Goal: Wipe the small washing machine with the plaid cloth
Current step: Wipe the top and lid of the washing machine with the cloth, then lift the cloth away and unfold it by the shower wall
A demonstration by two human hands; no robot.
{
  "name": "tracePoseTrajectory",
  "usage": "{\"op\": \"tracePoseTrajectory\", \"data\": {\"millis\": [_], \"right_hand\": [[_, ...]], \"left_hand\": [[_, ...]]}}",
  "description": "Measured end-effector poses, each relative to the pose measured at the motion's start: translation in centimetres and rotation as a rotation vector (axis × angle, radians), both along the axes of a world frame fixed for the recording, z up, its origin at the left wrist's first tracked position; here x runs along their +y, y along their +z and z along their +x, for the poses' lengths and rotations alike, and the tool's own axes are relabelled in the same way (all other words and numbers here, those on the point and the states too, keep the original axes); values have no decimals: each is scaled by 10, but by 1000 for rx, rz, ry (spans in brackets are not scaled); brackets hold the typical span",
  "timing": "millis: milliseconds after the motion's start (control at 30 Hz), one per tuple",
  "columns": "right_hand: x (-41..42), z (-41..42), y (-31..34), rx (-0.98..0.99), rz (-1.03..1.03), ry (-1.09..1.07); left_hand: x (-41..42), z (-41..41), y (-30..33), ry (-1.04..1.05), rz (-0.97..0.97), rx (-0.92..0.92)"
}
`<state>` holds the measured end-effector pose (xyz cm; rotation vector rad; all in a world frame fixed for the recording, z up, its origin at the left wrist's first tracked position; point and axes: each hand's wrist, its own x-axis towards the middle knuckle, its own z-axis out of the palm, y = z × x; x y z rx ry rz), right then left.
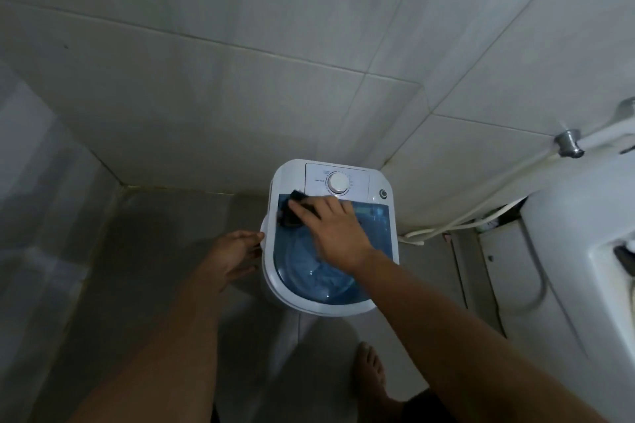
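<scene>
Glossy white plastic washing machine (385, 252), translucent blue lid (305, 282); dark cloth (292, 213); smooth wall tiles (240, 45).

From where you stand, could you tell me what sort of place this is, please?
Most likely a small bathroom or wash area: pale tiled walls, a metal tap and a small white washing machine on the floor.

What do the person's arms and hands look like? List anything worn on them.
Both arms are bare, with no sleeves in view. The left hand and right hand wear no gloves, and no watch, ring or bracelet can be seen. The dim light may hide small details.
</scene>
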<state>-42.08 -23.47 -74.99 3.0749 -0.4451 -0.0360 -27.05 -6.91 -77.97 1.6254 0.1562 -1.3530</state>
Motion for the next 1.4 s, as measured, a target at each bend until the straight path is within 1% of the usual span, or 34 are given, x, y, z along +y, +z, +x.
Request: {"op": "tracePoseTrajectory", "data": {"millis": [67, 100, 200, 233, 300, 400, 500, 533, 600, 633, 667, 733, 767, 833, 867, 933, 967, 1067, 1133, 1167, 1200, 1300, 1400], "right_hand": [[-12, 24, 7, -14, 9, -182], [-12, 36, 7, -15, 24, -230], [0, 60, 3, -62, 92, -319], [7, 62, 0, -83, 108, -314], [24, 56, -6, -83, 110, -229], [50, 29, -11, -55, 93, -63], [85, 1, -5, -24, 100, 117], [98, -11, 0, 51, 114, 207], [127, -41, 2, 283, 123, 407], [139, -58, 2, 371, 152, 453], [149, -76, 2, 387, 171, 448], [157, -105, 10, 268, 230, 308], [157, -116, 21, 212, 365, 195], [161, -132, 54, 109, 717, -8], [163, -137, 72, 21, 872, -132], [162, -143, 107, -170, 1049, -323], [158, -145, 125, -238, 1091, -366], [148, -140, 189, -418, 1287, -452], [143, -136, 221, -562, 1467, -492], [142, -135, 237, -624, 1518, -491], [140, -132, 250, -680, 1548, -479], [133, -130, 288, -755, 1552, -410], [129, -131, 322, -796, 1535, -395]], "left_hand": [[0, 0, -2, 5, -3, 4], [1, 0, -2, 9, -3, 7], [1, 0, -1, 6, 2, 21], [1, 0, -1, 6, 7, 39], [0, 1, -2, 51, 7, 117], [-1, 4, 7, 184, -21, 216], [1, 6, 16, 252, -43, 182], [3, 6, 19, 255, -26, 137], [12, 2, 30, 258, 9, 48], [17, -1, 39, 251, 19, 21], [24, -5, 50, 234, 20, -9], [35, -16, 76, 182, 4, -73], [42, -21, 90, 156, -13, -96], [54, -32, 118, 101, -47, -124], [60, -38, 131, 58, -54, -132], [70, -51, 160, -67, -82, -147], [73, -59, 174, -139, -105, -158], [78, -82, 218, -306, -214, -178], [80, -94, 248, -377, -311, -189], [79, -98, 262, -395, -359, -202], [79, -100, 276, -402, -403, -224], [78, -103, 319, -346, -522, -308], [77, -104, 358, -348, -558, -412]]}}
